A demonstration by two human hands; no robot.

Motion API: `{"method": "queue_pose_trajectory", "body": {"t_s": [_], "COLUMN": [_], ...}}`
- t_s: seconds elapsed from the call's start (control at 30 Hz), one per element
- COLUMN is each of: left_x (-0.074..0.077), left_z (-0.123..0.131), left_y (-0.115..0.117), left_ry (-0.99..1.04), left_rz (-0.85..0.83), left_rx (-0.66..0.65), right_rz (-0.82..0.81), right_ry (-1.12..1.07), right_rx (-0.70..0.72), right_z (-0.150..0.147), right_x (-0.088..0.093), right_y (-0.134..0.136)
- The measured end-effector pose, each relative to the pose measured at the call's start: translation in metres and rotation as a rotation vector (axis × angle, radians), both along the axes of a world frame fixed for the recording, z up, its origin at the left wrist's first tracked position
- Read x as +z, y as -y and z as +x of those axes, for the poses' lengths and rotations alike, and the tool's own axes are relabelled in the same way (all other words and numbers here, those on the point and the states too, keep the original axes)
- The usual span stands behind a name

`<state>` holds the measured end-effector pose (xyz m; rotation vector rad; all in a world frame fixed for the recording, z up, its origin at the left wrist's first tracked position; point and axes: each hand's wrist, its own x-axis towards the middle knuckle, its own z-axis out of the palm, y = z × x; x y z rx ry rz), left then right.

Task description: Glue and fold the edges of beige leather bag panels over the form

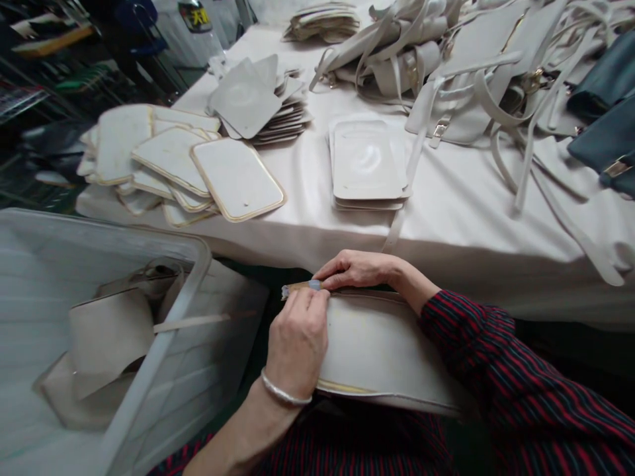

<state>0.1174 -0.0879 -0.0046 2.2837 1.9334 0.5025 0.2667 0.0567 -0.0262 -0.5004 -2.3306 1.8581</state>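
A light beige leather bag (381,350) lies across my lap, with a yellowish line along its near edge. My left hand (297,330), a silver bangle on its wrist, has its fingers curled over the bag's left end. From above, my right hand (360,270) reaches to the far left corner, with thumb and fingers closed at the edge. Just beyond the fingertips, a tan strip (296,288) with a frayed whitish end sticks out to the left. A small bluish-white piece (315,284) sits beside my right fingertips. The fingertips of my left hand are partly hidden.
Ahead, a cloth-covered table (317,185) bears yellow-edged panels (171,158), grey panels (245,99) and a neat panel stack (370,158). Beige bags with straps (461,86) and dark bags (605,112) lie right. A plastic bin (198,258) at left holds beige bags (112,330).
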Motion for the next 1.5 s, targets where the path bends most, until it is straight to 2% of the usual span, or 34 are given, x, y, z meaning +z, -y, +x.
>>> {"method": "queue_pose_trajectory", "body": {"t_s": [0.07,0.17,0.23,0.37,0.53,0.6,0.7,0.77,0.83,0.9,0.93,1.0,1.07,1.1,1.17,1.27,1.37,1.5], "left_x": [-0.003,-0.015,-0.024,-0.033,-0.031,-0.032,-0.034,-0.035,-0.036,-0.038,-0.039,-0.041,-0.043,-0.044,-0.047,-0.053,-0.056,-0.051], "left_z": [-0.011,-0.025,-0.028,-0.021,-0.013,-0.012,-0.013,-0.015,-0.018,-0.022,-0.023,-0.024,-0.024,-0.023,-0.021,-0.019,-0.017,-0.018], "left_y": [-0.007,-0.018,-0.02,-0.008,0.008,0.011,0.013,0.013,0.011,0.005,0.001,-0.009,-0.018,-0.022,-0.027,-0.029,-0.03,-0.034], "left_ry": [0.123,0.387,0.526,0.603,0.709,0.749,0.833,0.981,1.211,1.434,1.51,1.581,1.591,1.575,1.554,1.487,1.279,0.835], "left_rz": [-0.015,-0.096,-0.186,-0.216,-0.268,-0.244,-0.213,-0.287,-0.412,-0.503,-0.534,-0.587,-0.647,-0.665,-0.692,-0.694,-0.537,-0.23], "left_rx": [0.052,0.226,0.245,0.288,0.339,0.325,0.306,0.305,0.293,0.283,0.282,0.278,0.258,0.244,0.221,0.196,0.131,-0.201], "right_rz": [-0.004,-0.005,-0.017,0.009,0.107,0.227,0.54,0.696,0.74,0.69,0.621,0.371,0.062,-0.072,-0.229,-0.242,-0.202,-0.235], "right_ry": [0.024,0.078,0.085,0.099,0.222,0.293,0.405,0.463,0.489,0.47,0.439,0.299,0.039,-0.116,-0.383,-0.589,-0.631,-0.594], "right_rx": [0.033,0.07,0.056,-0.087,-0.022,-0.005,-0.017,-0.016,0.018,-0.028,-0.123,-0.442,-0.807,-0.948,-1.129,-1.237,-1.269,-1.244], "right_z": [0.0,0.001,0.002,0.005,0.007,0.004,-0.003,-0.005,-0.002,0.006,0.01,0.017,0.019,0.018,0.015,0.009,0.007,0.01], "right_x": [0.001,0.0,-0.001,-0.004,0.006,0.017,0.036,0.048,0.056,0.061,0.061,0.059,0.056,0.054,0.051,0.047,0.038,0.028], "right_y": [-0.002,-0.002,-0.001,0.003,0.007,0.016,0.039,0.055,0.066,0.07,0.07,0.065,0.058,0.056,0.053,0.057,0.065,0.074]}}
